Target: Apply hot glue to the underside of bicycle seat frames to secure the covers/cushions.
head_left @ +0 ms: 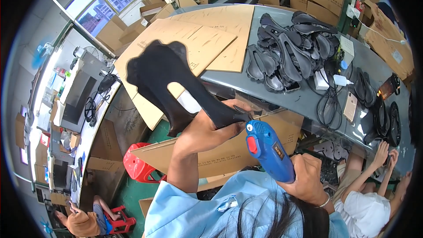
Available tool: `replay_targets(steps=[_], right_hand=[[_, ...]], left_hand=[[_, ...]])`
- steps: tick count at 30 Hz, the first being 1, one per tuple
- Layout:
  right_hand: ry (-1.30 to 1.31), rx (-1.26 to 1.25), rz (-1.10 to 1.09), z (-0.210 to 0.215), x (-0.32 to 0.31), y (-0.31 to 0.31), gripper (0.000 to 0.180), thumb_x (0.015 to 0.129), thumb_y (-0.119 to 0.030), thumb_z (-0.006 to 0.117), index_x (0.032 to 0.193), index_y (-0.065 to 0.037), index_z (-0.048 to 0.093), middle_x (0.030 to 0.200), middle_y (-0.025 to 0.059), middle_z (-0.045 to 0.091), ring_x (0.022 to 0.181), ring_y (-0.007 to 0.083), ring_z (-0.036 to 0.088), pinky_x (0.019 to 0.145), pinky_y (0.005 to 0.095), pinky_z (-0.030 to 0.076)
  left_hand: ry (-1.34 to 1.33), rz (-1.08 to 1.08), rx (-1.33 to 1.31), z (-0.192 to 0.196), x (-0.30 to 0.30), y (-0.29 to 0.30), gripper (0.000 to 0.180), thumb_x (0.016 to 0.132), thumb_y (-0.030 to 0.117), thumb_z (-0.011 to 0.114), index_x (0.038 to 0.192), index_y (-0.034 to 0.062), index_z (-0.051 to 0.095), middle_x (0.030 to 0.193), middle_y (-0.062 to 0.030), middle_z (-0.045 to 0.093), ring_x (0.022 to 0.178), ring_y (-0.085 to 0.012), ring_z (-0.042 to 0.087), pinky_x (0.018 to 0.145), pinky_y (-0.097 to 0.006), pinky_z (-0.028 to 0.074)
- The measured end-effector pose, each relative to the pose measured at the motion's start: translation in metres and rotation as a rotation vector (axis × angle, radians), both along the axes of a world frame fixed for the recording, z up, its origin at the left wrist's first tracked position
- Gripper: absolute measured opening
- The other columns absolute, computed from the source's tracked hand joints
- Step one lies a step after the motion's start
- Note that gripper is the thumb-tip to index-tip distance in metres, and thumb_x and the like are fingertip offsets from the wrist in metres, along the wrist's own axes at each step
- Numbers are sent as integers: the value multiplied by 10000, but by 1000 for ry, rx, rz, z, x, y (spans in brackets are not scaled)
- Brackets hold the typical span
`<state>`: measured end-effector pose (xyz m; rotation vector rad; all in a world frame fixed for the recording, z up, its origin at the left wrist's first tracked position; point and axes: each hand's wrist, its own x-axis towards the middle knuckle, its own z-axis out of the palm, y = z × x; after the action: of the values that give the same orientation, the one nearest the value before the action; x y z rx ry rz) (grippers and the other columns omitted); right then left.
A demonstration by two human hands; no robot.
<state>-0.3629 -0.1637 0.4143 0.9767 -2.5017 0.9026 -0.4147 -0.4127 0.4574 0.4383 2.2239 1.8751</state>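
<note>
Left hand (209, 130) is clamping the black saddle (152, 68) near its narrow end, left of frame centre, seemingly for steadiness beside the blue power tool (269, 150), which right hand (306, 176) is gripping.

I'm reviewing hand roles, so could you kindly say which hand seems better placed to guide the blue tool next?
Probably the right hand: it grips the blue tool, whose front is near the narrow end of the black piece. The left hand is holding that piece.

Downward head-worn fisheye, close above the black piece (155, 69), rim perhaps distorted.
</note>
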Motion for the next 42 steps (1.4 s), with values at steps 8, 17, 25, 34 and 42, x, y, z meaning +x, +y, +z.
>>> replay_targets(steps=[8,17,25,34,42], right_hand=[[-122,-112,29,-3,1,-8,392,554,-183,783,674,-47,435,540,82,496,458,247,516,455,335,410],[-186,-173,87,9,0,-13,401,554,-180,785,714,-15,457,576,102,516,485,261,547,463,334,427],[-189,-203,94,10,1,-17,422,541,-198,798,721,-14,464,594,98,516,497,263,547,465,341,425],[-61,-174,60,8,-1,-17,428,537,-210,801,745,-1,492,600,83,505,490,244,525,472,334,415],[122,-72,-36,2,-9,-7,453,561,-234,800,768,18,485,612,90,510,501,248,519,497,349,409]], left_hand=[[440,-8,-200,-34,-12,13,299,733,-28,608,1030,-14,576,1038,-94,574,973,-188,555,826,-290,448],[371,125,-224,-48,-8,36,248,766,80,630,1003,17,596,988,-87,601,936,-204,560,816,-315,446],[459,89,-140,-75,-9,47,231,766,32,600,996,19,589,931,-74,587,832,-180,560,712,-290,457],[384,-89,-271,-92,-5,45,273,760,75,624,1020,12,570,946,-92,579,849,-210,564,743,-329,460],[-14,-309,-276,-82,8,4,349,704,76,584,1045,16,533,883,-82,558,872,-184,539,789,-294,422]])
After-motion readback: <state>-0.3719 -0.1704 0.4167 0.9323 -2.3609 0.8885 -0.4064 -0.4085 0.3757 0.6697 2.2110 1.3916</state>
